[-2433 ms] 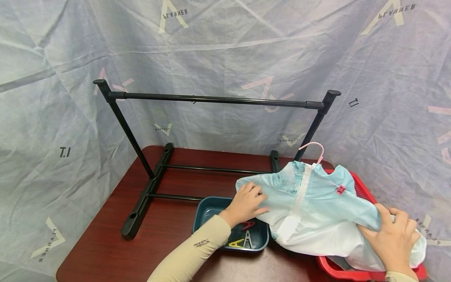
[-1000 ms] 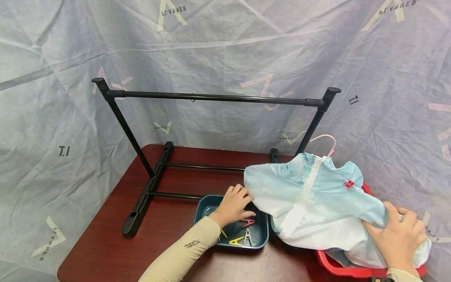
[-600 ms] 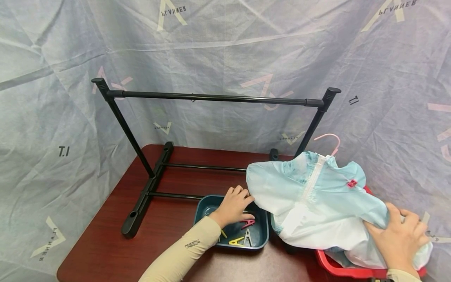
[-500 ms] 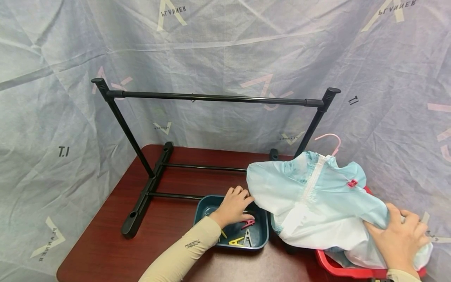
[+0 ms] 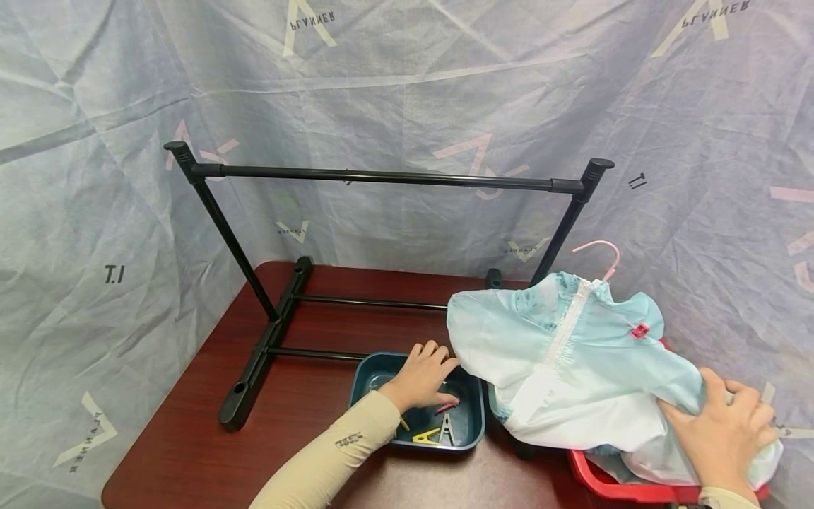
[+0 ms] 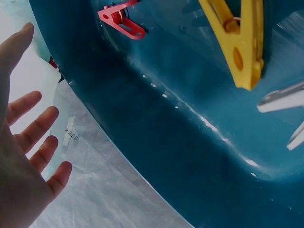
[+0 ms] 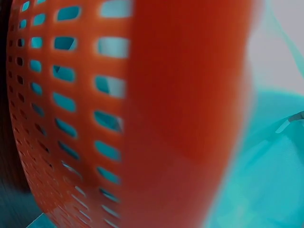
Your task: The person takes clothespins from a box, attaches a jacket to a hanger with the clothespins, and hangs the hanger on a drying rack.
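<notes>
A light blue-and-white zip jacket (image 5: pixel 591 353) with a pink hanger (image 5: pixel 600 254) in its neck lies over a red basket (image 5: pixel 610 488) at the right. My left hand (image 5: pixel 420 378) is held over the blue bin (image 5: pixel 473 445), fingers spread and holding nothing in the left wrist view, fingertips right by the jacket's sleeve. My right hand (image 5: pixel 725 424) grips the other sleeve with thumb and fingers curved on the cloth. In the bin lie a red clothespin (image 6: pixel 121 19), a yellow clothespin (image 6: pixel 240 47) and a white clothespin (image 6: pixel 285 97).
A black garment rack (image 5: pixel 381 174) stands on the brown table (image 5: pixel 184 424), behind the bin. Its right leg is partly hidden by the jacket. A grey printed cloth (image 5: pixel 394 85) hangs behind. The basket's slotted wall (image 7: pixel 66 99) fills much of the right wrist view.
My left hand has come off the jacket and moved left over the bin, then stayed nearly still. The jacket and hanger have shifted right with my right hand.
</notes>
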The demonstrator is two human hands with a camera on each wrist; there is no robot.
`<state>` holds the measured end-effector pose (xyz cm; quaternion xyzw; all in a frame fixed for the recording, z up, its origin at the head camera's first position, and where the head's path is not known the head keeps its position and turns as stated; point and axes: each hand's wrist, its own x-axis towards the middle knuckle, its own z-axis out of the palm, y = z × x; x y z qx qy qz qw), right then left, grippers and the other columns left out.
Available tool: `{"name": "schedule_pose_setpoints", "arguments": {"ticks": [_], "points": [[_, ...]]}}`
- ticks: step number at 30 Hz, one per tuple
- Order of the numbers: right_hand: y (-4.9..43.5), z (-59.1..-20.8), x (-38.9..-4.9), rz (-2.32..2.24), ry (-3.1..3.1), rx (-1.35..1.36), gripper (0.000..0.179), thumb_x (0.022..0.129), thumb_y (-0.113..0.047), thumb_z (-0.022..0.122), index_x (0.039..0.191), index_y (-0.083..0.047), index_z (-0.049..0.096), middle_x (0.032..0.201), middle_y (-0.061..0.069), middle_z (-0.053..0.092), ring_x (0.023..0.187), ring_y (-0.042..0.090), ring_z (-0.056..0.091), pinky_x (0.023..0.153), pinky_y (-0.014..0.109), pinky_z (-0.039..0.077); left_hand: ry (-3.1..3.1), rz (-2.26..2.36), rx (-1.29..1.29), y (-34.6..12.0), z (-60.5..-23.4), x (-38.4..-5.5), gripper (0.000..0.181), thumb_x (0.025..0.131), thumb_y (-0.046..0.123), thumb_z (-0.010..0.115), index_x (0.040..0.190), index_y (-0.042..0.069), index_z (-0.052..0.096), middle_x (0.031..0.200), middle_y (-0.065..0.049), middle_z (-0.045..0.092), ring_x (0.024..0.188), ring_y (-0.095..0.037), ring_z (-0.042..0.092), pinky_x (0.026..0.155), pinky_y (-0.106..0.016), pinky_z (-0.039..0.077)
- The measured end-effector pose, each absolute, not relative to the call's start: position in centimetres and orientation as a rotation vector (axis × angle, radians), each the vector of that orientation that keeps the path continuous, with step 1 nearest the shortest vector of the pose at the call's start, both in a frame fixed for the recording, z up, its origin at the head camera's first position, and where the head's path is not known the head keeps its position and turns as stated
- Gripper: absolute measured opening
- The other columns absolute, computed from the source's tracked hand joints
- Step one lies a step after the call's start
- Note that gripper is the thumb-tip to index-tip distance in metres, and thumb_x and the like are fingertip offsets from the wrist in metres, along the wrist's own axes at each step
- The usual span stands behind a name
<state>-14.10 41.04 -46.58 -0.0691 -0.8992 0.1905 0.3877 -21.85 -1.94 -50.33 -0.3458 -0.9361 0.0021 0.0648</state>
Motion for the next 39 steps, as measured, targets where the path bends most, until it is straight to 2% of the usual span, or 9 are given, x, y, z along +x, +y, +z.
{"name": "schedule_pose_setpoints", "arguments": {"ticks": [7,11,18,26,39], "points": [[41.1,-46.9,-14.2,0.469,-2.257,-0.17,0.111,0.069,-0.097,0.034,0.118,0.002,0.049,0.117,0.039,0.035,0.1,0.066,0.027,0.078,0.077,0.015,-2.892,-0.006,-1.028,-1.9,-50.6,-21.9,0.075,0.08,0.066,0.071,0.138,0.021,0.055,0.115,-0.001,0.051,0.104,-0.018,0.041,0.085,-0.036,0.033],[41.2,-47.0,-14.2,0.46,-2.254,-0.172,0.112,0.068,-0.097,0.032,0.118,0.002,0.049,0.117,0.039,0.036,0.1,0.066,0.027,0.078,0.076,0.015,-2.966,0.039,-1.015,-1.8,-51.0,-21.7,0.081,0.077,0.067,0.072,0.139,0.019,0.052,0.122,-0.004,0.05,0.11,-0.019,0.041,0.09,-0.038,0.033],[41.3,-47.0,-14.2,0.447,-2.239,-0.151,0.109,0.071,-0.095,0.034,0.117,0.002,0.049,0.116,0.039,0.036,0.098,0.065,0.027,0.075,0.073,0.017,-3.107,0.206,-0.973,-1.6,-51.2,-21.5,0.089,0.075,0.072,0.07,0.145,0.023,0.045,0.133,-0.002,0.046,0.118,-0.018,0.039,0.096,-0.038,0.031],[41.3,-47.1,-14.2,0.455,-2.253,-0.179,0.112,0.068,-0.097,0.032,0.118,0.002,0.049,0.117,0.04,0.036,0.1,0.066,0.027,0.077,0.076,0.016,-3.097,0.251,-0.976,-1.3,-52.1,-21.8,0.088,0.075,0.073,0.069,0.144,0.022,0.046,0.133,-0.003,0.046,0.12,-0.019,0.038,0.098,-0.04,0.031],[41.3,-47.2,-14.1,0.467,-2.234,-0.174,0.109,0.07,-0.095,0.036,0.118,0.002,0.05,0.115,0.039,0.037,0.098,0.066,0.028,0.076,0.073,0.017,-3.193,0.332,-0.91,-1.1,-51.6,-21.4,0.078,0.081,0.07,0.066,0.142,0.024,0.047,0.138,-0.002,0.046,0.126,-0.018,0.037,0.105,-0.04,0.029]]}}
